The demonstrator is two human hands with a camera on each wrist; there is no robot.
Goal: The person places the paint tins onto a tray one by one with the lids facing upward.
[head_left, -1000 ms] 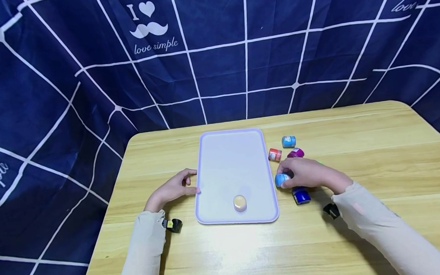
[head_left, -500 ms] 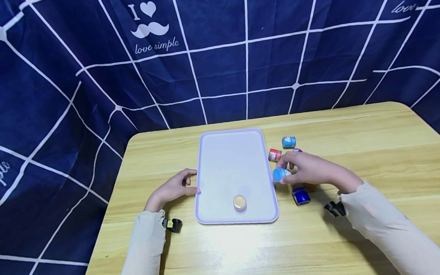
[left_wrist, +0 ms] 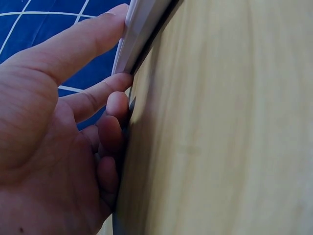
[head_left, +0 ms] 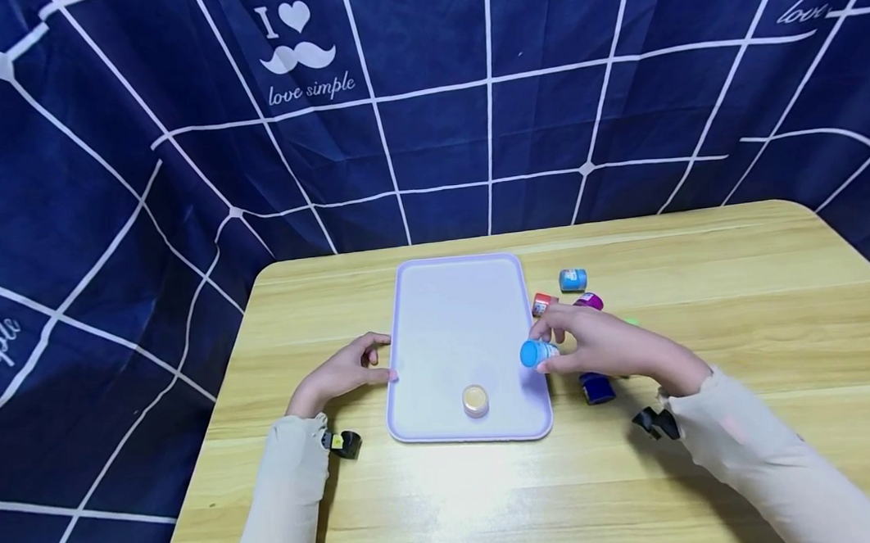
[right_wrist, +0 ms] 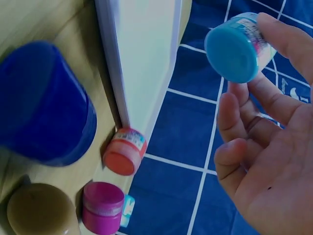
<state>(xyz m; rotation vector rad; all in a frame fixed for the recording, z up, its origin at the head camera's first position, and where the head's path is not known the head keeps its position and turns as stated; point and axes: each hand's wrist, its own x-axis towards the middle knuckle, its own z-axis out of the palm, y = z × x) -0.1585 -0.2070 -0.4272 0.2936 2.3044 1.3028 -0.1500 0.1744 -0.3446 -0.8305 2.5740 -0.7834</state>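
My right hand (head_left: 594, 341) pinches a small light-blue paint jar (head_left: 536, 353) between thumb and fingers, over the right edge of a pale lilac tray (head_left: 453, 328). In the right wrist view the held jar (right_wrist: 234, 51) is tilted, its blue lid facing the camera. My left hand (head_left: 344, 370) lies at the tray's left edge. In the left wrist view, the thumb (left_wrist: 98, 34) touches the tray's rim (left_wrist: 139, 34) and the index finger meets its side, while the other fingers are loosely bent. A small jar with a cream top (head_left: 475, 401) stands on the tray near its front.
Right of the tray lie a red jar (head_left: 543, 303), a purple jar (head_left: 589, 300), a second light-blue jar (head_left: 572, 280) and a dark blue jar (head_left: 598, 388). A tan-lidded jar (right_wrist: 41, 210) shows in the right wrist view. A patterned blue cloth (head_left: 435, 140) hangs behind the wooden table (head_left: 447, 500).
My right hand has lifted the light-blue jar from beside the tray and carried it left, over the tray's right edge. The left hand stays at the tray's left edge.
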